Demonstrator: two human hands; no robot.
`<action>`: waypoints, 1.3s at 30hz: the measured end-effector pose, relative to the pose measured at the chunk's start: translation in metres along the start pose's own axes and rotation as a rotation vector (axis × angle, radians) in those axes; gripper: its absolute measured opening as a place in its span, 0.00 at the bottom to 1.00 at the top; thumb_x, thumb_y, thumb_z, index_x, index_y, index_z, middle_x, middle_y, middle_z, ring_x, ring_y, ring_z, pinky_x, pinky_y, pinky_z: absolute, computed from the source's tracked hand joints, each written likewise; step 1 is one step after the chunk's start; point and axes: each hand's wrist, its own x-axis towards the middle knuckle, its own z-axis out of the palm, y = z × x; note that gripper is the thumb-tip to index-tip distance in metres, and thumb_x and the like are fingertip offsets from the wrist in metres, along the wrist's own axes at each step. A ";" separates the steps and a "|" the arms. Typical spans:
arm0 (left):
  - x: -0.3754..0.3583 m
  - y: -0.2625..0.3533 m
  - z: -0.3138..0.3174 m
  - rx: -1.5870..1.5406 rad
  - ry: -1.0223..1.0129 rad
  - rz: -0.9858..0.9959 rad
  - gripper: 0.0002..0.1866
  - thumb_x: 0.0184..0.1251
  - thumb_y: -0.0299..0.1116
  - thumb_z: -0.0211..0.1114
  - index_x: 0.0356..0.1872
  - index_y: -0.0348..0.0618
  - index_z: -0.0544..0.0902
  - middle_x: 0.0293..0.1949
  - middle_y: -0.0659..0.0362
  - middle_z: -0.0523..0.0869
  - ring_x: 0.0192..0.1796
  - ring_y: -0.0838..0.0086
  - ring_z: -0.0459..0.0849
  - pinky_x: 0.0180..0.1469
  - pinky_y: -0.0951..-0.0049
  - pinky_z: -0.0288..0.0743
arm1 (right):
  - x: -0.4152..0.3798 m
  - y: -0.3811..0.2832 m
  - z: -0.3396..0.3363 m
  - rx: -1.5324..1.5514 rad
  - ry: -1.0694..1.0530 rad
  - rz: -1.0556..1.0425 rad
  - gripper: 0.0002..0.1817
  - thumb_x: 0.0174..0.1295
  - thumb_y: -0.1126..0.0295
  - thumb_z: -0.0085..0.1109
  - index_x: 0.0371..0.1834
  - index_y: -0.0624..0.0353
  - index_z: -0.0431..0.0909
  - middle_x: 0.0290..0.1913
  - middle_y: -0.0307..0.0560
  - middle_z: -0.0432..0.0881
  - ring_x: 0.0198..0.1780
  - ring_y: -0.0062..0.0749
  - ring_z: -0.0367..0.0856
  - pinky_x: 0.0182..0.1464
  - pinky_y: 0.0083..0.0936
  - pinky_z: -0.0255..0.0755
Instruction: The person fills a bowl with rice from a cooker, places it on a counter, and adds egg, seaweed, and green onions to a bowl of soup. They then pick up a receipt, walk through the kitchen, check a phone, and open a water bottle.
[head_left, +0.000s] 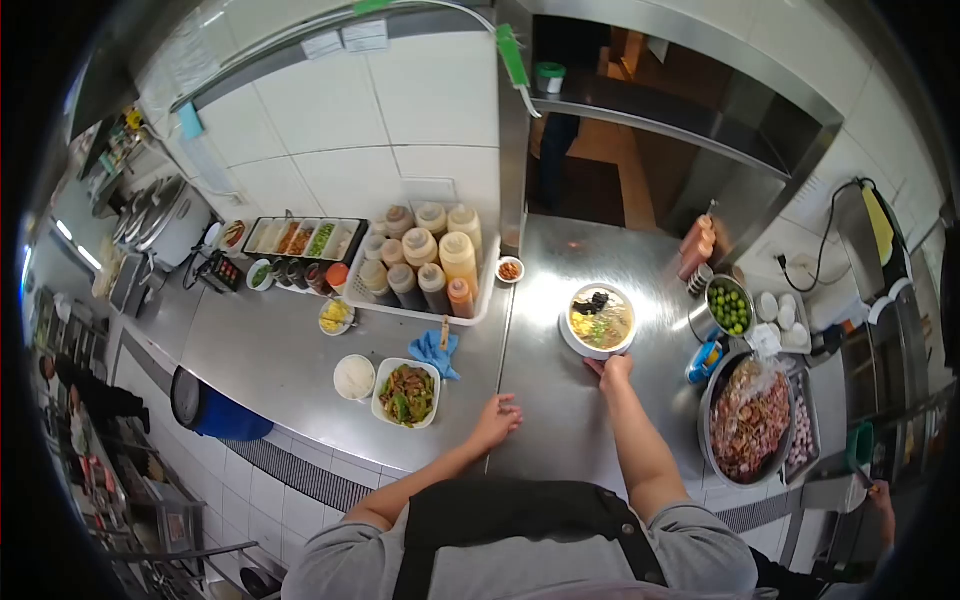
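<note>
My right hand [611, 369] grips the near edge of a white bowl [574, 347] on the steel counter. Inside the bowl is a soup with dark strips, yellow pieces and chopped greens. My left hand [494, 421] hovers at the counter's front, its fingers loosely apart and nothing in them. Left of it stands a square white dish [436, 384] of meat and green vegetables. A small bowl of white rice [354, 377] is beside that dish. Behind them lies a crumpled blue cloth [434, 352].
Squeeze bottles crowd a white basket [400, 312] at the back. A small dish of red bits [510, 270] sits near the wall. On the right are a pot of limes [728, 305], a blue can [704, 362] and a large bowl of meat [750, 420]. Another person's hand [880, 496] shows far right.
</note>
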 end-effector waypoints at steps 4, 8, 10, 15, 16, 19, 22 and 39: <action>-0.026 -0.004 -0.018 0.011 0.053 -0.035 0.28 0.70 0.24 0.61 0.70 0.43 0.66 0.55 0.50 0.80 0.51 0.67 0.86 0.51 0.72 0.81 | 0.047 -0.014 0.014 -0.032 0.021 0.016 0.17 0.77 0.71 0.32 0.61 0.66 0.68 0.51 0.61 0.80 0.41 0.50 0.86 0.32 0.44 0.91; -0.039 -0.016 -0.029 -0.029 0.081 0.014 0.25 0.69 0.22 0.61 0.67 0.42 0.69 0.53 0.51 0.82 0.49 0.68 0.87 0.50 0.72 0.82 | 0.070 -0.031 0.027 -0.011 0.047 0.051 0.18 0.77 0.71 0.32 0.59 0.67 0.70 0.51 0.60 0.80 0.44 0.51 0.85 0.33 0.44 0.91; -0.047 -0.025 -0.042 -0.036 0.067 0.007 0.23 0.70 0.23 0.60 0.65 0.42 0.71 0.51 0.52 0.82 0.48 0.69 0.87 0.49 0.72 0.82 | 0.080 -0.035 0.029 0.013 0.062 0.082 0.17 0.76 0.76 0.34 0.59 0.68 0.71 0.53 0.61 0.79 0.44 0.51 0.84 0.35 0.43 0.91; -0.113 -0.026 -0.097 -0.093 0.145 -0.196 0.13 0.72 0.29 0.61 0.54 0.41 0.73 0.42 0.53 0.84 0.39 0.70 0.88 0.39 0.72 0.83 | 0.073 -0.012 0.033 0.064 0.122 -0.067 0.15 0.70 0.84 0.38 0.56 0.73 0.70 0.51 0.59 0.78 0.45 0.48 0.84 0.36 0.38 0.89; -0.126 -0.026 -0.117 -0.094 0.237 -0.201 0.11 0.72 0.31 0.61 0.50 0.41 0.74 0.41 0.53 0.84 0.38 0.70 0.88 0.38 0.71 0.82 | 0.062 0.000 0.036 -0.057 0.067 -0.097 0.13 0.70 0.83 0.40 0.55 0.69 0.69 0.48 0.57 0.78 0.43 0.44 0.83 0.33 0.36 0.86; -0.128 -0.071 -0.222 0.243 0.895 0.201 0.18 0.64 0.32 0.70 0.45 0.39 0.70 0.34 0.60 0.76 0.31 0.75 0.78 0.34 0.73 0.77 | -0.002 0.083 0.055 -0.192 -0.213 -0.262 0.17 0.66 0.80 0.48 0.55 0.49 0.62 0.41 0.47 0.73 0.31 0.30 0.75 0.23 0.27 0.73; -0.137 -0.018 -0.288 0.524 1.016 0.457 0.45 0.48 0.31 0.83 0.65 0.33 0.63 0.55 0.49 0.72 0.55 0.64 0.75 0.55 0.65 0.76 | -0.132 0.123 0.081 -0.643 -0.786 -0.459 0.28 0.59 0.82 0.57 0.64 0.56 0.64 0.55 0.46 0.73 0.53 0.33 0.75 0.50 0.29 0.78; -0.087 0.145 -0.291 1.358 0.347 0.309 0.80 0.23 0.37 0.87 0.82 0.54 0.40 0.63 0.42 0.70 0.66 0.41 0.69 0.68 0.47 0.67 | -0.223 0.223 0.120 -0.787 -0.658 -0.335 0.13 0.72 0.70 0.49 0.53 0.68 0.67 0.43 0.61 0.82 0.33 0.44 0.88 0.26 0.35 0.84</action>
